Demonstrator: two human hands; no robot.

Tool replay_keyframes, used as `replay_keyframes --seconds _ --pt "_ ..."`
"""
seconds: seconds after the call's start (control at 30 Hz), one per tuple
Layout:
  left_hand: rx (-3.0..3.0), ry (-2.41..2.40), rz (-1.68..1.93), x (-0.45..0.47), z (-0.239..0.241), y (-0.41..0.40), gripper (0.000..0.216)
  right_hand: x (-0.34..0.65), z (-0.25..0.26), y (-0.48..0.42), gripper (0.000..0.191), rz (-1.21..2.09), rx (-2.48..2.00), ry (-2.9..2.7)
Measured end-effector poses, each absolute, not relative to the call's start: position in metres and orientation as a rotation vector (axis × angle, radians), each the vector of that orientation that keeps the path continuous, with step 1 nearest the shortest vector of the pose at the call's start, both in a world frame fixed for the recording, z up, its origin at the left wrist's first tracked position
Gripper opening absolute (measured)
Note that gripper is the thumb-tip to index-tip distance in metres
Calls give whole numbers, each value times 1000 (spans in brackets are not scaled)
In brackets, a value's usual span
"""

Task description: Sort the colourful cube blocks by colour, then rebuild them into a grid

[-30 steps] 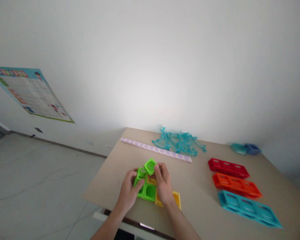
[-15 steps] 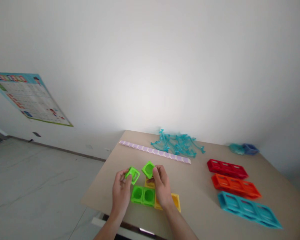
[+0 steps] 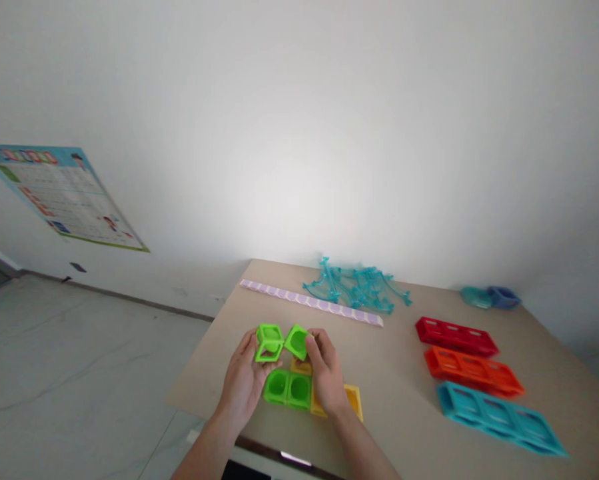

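My left hand (image 3: 246,377) is closed around a hollow green cube block (image 3: 270,343), its open faces turned up and toward me. In my right hand (image 3: 325,363) another green block (image 3: 296,341) is pinched between thumb and fingers, tilted. The two blocks are close together at their corners; whether they touch I cannot tell. Below them on the table lie two joined green blocks (image 3: 288,389) with round hollows. Yellow blocks (image 3: 353,400) sit beside these, partly hidden behind my right hand and wrist.
On the right lie a red row (image 3: 456,336), an orange row (image 3: 473,371) and a blue row (image 3: 500,417) of blocks. Clear teal track pieces (image 3: 362,287) are heaped by the wall, behind a lilac patterned strip (image 3: 312,302). Teal and dark blue pieces (image 3: 503,297) stand at the far right.
My left hand has turned the green cube and brought it right, closer to the block in my right hand. The right hand has hardly moved.
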State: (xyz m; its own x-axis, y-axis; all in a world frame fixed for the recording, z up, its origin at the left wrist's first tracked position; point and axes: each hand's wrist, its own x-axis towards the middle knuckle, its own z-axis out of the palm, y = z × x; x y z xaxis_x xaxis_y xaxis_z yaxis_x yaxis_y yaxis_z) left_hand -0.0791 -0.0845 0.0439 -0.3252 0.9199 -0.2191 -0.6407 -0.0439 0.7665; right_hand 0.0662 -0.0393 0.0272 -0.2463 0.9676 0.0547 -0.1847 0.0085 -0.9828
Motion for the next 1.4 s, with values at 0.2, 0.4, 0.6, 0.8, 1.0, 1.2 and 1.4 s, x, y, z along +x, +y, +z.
replay_keyframes --seconds 0.2,0.4,0.6,0.8,1.0,1.2,1.4 --pt "494 975 1433 -78 53 -90 53 69 31 -38 25 1322 -952 -1372" --pt "583 1120 1461 -79 45 -92 26 70 28 -40 22 1376 -854 -1347" --pt "476 1258 1532 -89 40 -88 20 71 32 -44 21 1304 -725 -1544" --pt "356 1322 1461 -88 49 -86 22 71 41 -47 21 1172 -665 -1700" --pt "404 1281 1488 -82 50 -87 24 68 33 -45 46 1243 -820 -1677" --pt "814 1085 1504 -86 50 -97 70 65 31 -43 37 1384 -949 -1543" --pt "1262 1383 1497 -104 46 -98 49 70 31 -44 53 1544 -683 -1407"
